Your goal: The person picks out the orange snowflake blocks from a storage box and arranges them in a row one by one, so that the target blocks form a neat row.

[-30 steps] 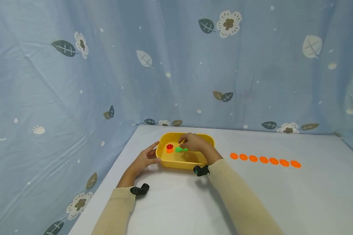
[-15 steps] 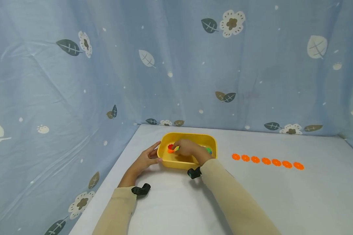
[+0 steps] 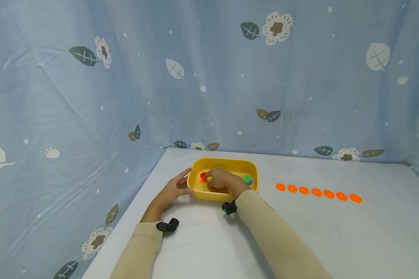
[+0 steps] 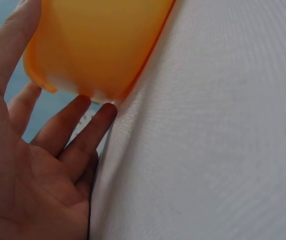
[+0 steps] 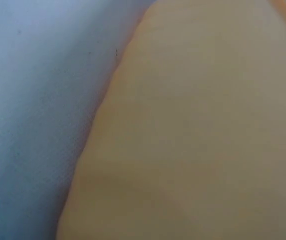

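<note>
A yellow plastic bin (image 3: pixel 209 197) stands on the white table. My left hand (image 3: pixel 171 193) is at its left end, fingertips against the end wall and thumb along the front corner; the left wrist view shows the fingers (image 4: pixel 78 125) fairly straight on the wall. Inside the bin, my right hand (image 3: pixel 223 180) reaches to the left, its fingertips right at a red notched disc (image 3: pixel 203 174) and an orange notched disc (image 3: pixel 202 180). I cannot tell whether they pinch one. A green piece is mostly hidden behind the hand. In the right wrist view the bin wall (image 5: pixel 192 125) hides the hand.
Several orange notched discs (image 3: pixel 316 192) lie in a slanting row on the table right of the bin. Green and blue discs (image 3: pixel 247 179) sit in the bin's right end. A blue patterned curtain (image 3: pixel 209 77) hangs behind and to the left of the table.
My right hand has moved left inside the bin, from over the green piece to the red and orange discs, uncovering the green and blue discs at the right. The left hand stays put.
</note>
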Tool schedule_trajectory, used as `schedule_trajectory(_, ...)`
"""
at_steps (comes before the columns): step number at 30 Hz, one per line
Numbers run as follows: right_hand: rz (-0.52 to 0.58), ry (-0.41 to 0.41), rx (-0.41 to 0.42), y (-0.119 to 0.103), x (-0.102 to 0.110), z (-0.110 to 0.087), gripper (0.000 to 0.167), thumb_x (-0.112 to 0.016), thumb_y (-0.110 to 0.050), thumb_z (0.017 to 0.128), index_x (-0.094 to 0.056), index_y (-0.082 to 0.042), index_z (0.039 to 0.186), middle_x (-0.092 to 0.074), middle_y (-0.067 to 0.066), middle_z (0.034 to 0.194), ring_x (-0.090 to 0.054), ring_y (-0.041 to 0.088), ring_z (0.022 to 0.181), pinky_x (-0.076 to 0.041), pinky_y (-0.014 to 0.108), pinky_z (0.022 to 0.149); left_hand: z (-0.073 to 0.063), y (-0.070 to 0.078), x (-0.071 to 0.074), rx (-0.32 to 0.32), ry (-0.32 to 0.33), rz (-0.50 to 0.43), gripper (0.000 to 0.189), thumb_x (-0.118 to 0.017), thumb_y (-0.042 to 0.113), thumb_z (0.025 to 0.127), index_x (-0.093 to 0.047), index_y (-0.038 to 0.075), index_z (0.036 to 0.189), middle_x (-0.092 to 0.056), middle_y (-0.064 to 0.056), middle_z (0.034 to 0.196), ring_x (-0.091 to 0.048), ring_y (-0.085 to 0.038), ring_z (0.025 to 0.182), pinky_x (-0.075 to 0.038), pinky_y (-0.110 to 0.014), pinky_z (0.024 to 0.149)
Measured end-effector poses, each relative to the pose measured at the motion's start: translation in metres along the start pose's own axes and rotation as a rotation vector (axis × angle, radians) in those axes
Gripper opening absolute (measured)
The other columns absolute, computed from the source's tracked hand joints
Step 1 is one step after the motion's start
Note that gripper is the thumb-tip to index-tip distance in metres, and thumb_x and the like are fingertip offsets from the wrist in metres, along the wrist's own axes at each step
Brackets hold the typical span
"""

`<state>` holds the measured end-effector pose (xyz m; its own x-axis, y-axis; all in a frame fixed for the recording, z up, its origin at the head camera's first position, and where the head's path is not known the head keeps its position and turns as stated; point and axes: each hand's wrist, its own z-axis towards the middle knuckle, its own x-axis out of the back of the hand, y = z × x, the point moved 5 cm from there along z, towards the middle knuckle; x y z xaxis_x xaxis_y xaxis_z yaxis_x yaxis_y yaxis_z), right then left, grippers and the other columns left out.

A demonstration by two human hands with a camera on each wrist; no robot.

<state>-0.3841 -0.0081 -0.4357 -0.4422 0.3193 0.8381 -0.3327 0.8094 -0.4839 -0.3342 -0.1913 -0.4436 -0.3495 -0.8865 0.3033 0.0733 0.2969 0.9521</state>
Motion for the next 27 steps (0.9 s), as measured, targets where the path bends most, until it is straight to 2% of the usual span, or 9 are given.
schedule_trajectory(9, 0.058, 0.047, -0.017, 0.003, -0.002, 0.001, 0.014, -0.069, -0.016, 0.09, -0.072, -0.019, 0.103, -0.062, -0.001, 0.106, -0.052, 0.02, 0.096, -0.044, 0.036, 0.096, -0.002, -0.002, 0.0, -0.013, -0.004, -0.006, 0.083, -0.072, 0.011, 0.089, -0.024, 0.02, 0.156, -0.04, -0.018, 0.149, -0.044, -0.032, 0.133, -0.029, -0.052, 0.11)
schedule_trajectory(14, 0.091, 0.096, -0.039, 0.006, 0.0, 0.002, 0.016, -0.073, -0.016, 0.087, -0.068, -0.017, 0.102, -0.061, -0.001, 0.102, -0.053, 0.021, 0.092, -0.047, 0.033, 0.087, -0.001, -0.001, 0.0, -0.002, -0.004, -0.001, 0.083, -0.072, 0.013, 0.089, -0.024, 0.022, 0.156, -0.039, -0.017, 0.15, -0.042, -0.031, 0.134, -0.028, -0.051, 0.111)
schedule_trajectory(18, 0.072, 0.104, -0.06, 0.008, -0.001, 0.004, 0.017, -0.075, -0.02, 0.086, -0.067, -0.017, 0.101, -0.061, -0.003, 0.097, -0.053, 0.021, 0.092, -0.047, 0.034, 0.089, -0.001, -0.001, -0.001, 0.0, 0.004, 0.002, 0.083, -0.073, 0.014, 0.089, -0.026, 0.023, 0.156, -0.04, -0.016, 0.15, -0.042, -0.031, 0.135, -0.027, -0.051, 0.111)
schedule_trajectory(25, 0.032, 0.115, -0.059, 0.006, -0.001, 0.005, 0.017, -0.077, -0.023, 0.085, -0.065, -0.016, 0.096, -0.06, -0.002, 0.093, -0.052, 0.02, 0.091, -0.046, 0.032, 0.088, 0.014, -0.029, 0.004, -0.034, 0.032, -0.022, 0.083, -0.076, 0.016, 0.086, -0.029, 0.032, 0.154, -0.043, -0.009, 0.149, -0.043, -0.027, 0.134, -0.027, -0.05, 0.112)
schedule_trajectory(27, 0.033, 0.118, -0.053, 0.005, -0.001, 0.005, 0.017, -0.077, -0.022, 0.084, -0.064, -0.016, 0.094, -0.06, -0.002, 0.092, -0.052, 0.02, 0.09, -0.046, 0.032, 0.086, 0.013, -0.029, 0.004, -0.034, 0.036, -0.028, 0.083, -0.076, 0.016, 0.086, -0.031, 0.033, 0.153, -0.045, -0.009, 0.148, -0.045, -0.026, 0.133, -0.029, -0.05, 0.111)
